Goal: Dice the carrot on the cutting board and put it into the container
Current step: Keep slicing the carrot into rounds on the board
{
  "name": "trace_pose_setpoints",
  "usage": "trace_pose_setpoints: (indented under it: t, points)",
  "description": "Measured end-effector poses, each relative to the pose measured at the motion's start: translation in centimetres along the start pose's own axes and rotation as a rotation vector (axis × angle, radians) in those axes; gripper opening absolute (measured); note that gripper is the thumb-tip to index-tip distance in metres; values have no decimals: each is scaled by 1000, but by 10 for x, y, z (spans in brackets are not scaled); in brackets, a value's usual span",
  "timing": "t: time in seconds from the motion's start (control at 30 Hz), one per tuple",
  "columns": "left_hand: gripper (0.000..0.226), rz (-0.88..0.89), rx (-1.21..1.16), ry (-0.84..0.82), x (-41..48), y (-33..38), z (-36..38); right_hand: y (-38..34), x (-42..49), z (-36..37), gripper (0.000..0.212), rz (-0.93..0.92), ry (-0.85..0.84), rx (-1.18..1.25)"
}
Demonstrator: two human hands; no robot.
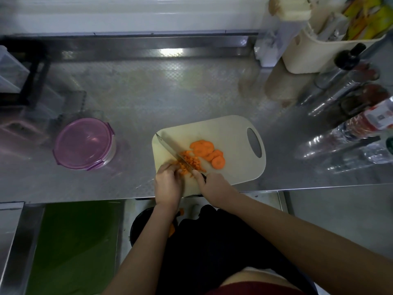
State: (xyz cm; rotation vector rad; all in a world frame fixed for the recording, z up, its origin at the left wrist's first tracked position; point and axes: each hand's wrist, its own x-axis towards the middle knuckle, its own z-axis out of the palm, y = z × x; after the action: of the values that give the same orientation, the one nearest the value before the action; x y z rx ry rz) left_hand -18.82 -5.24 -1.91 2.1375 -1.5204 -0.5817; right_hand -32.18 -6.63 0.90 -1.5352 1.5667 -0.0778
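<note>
Working at the cutting board [231, 133], set askew on the steel counter [148, 92], near-left corner right at the counter's front lip under the wrists. Gripping the handle of the knife [170, 149] in the right hand [212, 184], fingers wrapped round it. Blade running diagonally up-left from there, tip reaching the board's far-left edge. Pinning the diced carrot [190, 161] with the left hand [168, 184], fingertips curled down over the pieces left of the blade, on the board's near-left part. Hands close together, whether touching hard to tell. More dice heaped just right of the blade.

Toward the board's middle, carrot slices [204, 150] overlapping in a loose row, well inside every edge. Plain board surface round the handle hole at the right end.

Left of the board and well apart, the container [83, 143], purple lid on, a broad stretch of steel between. Behind the board, more steel up to the back rail. Right of the board, a cluster of bottles [350, 116]; farther back-right, a cream basket [308, 54]. Below the board's near edge, under the counter, a black bin [140, 222] with orange scraps.
</note>
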Motion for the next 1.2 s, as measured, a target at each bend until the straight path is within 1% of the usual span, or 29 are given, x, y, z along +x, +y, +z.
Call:
trace_pose_setpoints:
  t: [0.13, 0.23, 0.3, 0.53, 0.73, 0.83, 0.9, 0.93, 1.0, 1.03, 1.07, 1.13, 1.2]
  points:
    - [18, -5, -2, 4, 1, 2, -2, 4, 4, 1, 60, -44, -19, 53]
    - [19, -20, -17, 5, 1, 5, -4, 1, 2, -4, 54, -65, -40, 104]
    - [19, -28, -16, 1, -1, 7, -5, 0, 1, -3, 54, -103, -29, 134]
    - [16, -30, -9, 5, 1, 6, -4, -1, -3, 5, 51, -85, 39, 15]
    - [13, -14, 19, 15, 1, 6, -5, -21, 12, 13, 61, -70, 56, 41]
    - [13, -11, 19, 12, 1, 3, -4, -23, 12, 6, 52, -93, 59, 104]
    - [14, -1, 6, 2, 1, 3, -3, -23, 14, -3, 47, -75, 17, 128]
    - [13, 8, -2, 0, 1, 3, -4, -22, 17, -7, 50, -60, -22, 131]
    - [13, 32, -27, 8, 1, 2, -5, -22, 22, -11, 61, -24, -87, 126]
    - [13, 44, -46, 13, 1, 1, -6, -20, 25, -13, 67, -7, -83, 135]
    - [13, 52, -64, 12, 1, 1, -6, -18, 26, -14, 67, 9, -60, 160]
    - [16, 45, -89, -1, 3, -1, -7, -16, 24, -21, 61, 24, 2, 235]
    - [25, 27, -100, -31, 5, 0, -9, -16, 22, -30, 62, 7, 28, 300]
